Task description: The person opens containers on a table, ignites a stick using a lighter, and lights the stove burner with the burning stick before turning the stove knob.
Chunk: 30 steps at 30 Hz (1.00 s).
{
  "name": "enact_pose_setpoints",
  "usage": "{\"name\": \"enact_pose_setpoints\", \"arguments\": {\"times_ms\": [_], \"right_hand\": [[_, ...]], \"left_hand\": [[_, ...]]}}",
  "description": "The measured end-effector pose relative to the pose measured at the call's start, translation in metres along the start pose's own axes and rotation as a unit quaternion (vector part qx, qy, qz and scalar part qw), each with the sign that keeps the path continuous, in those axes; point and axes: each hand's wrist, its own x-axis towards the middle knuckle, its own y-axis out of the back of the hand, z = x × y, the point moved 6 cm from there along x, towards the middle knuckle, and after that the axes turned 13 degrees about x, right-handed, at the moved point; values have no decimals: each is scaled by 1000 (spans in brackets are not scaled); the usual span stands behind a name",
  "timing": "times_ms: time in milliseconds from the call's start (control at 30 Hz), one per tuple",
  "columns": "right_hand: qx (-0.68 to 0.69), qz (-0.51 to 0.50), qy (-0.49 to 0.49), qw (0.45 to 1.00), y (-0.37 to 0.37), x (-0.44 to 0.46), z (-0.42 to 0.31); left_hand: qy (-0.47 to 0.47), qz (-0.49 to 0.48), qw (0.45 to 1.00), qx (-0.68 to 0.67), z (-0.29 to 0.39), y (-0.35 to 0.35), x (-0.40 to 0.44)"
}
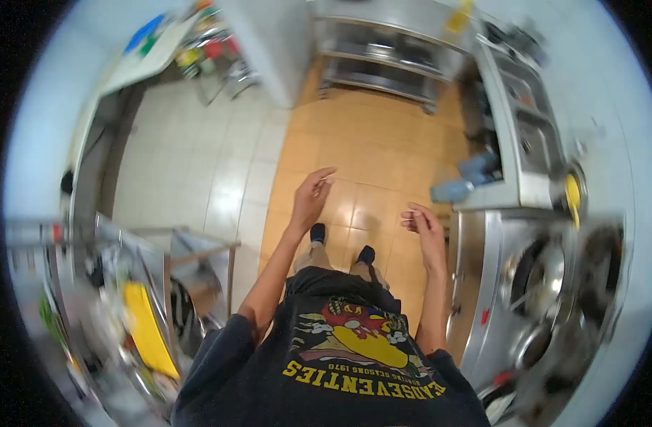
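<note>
- The left hand (313, 196) is hanging over the orange-tiled floor (369, 153), its grip loosely spread; bent fingers are partly hiding the palm.
- The right hand (426, 226) is hovering left of the stove table (482, 267), its grip also loosely spread, some fingers overlapping.
- Nearest the right hand, a blue container (452, 191) is resting farther off and to the right, beside the sink table (486, 193); its support is hard to tell.
- Near right, motion is blurring a steel pan (548, 274).
- Near left, a yellow board (146, 327) is standing among smeared, unreadable shapes.
- Far off, the upper edge is cutting off a wheeled trolley (383, 84).
</note>
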Motion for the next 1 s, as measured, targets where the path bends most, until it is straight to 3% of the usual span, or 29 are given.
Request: {"name": "enact_pose_setpoints", "arguments": {"times_ms": [67,300,500,600,767,1000], "right_hand": [[-26,-61,3,998,-23,9,-7],[-79,-242,-28,967,-108,10,6],[-93,-368,-42,924,-208,-24,36],[-100,-397,-40,912,-256,-41,52],[-98,-426,-43,899,-318,-62,66],[-82,-409,-69,906,-369,-52,87]], "left_hand": [[-10,62,997,-37,-8,22,-24],[123,187,972,-68,-39,76,-120],[102,356,928,-51,-74,153,-205],[156,342,924,-70,-89,186,-247],[168,377,909,-63,-119,232,-288],[195,357,909,-87,-153,281,-279]]}}
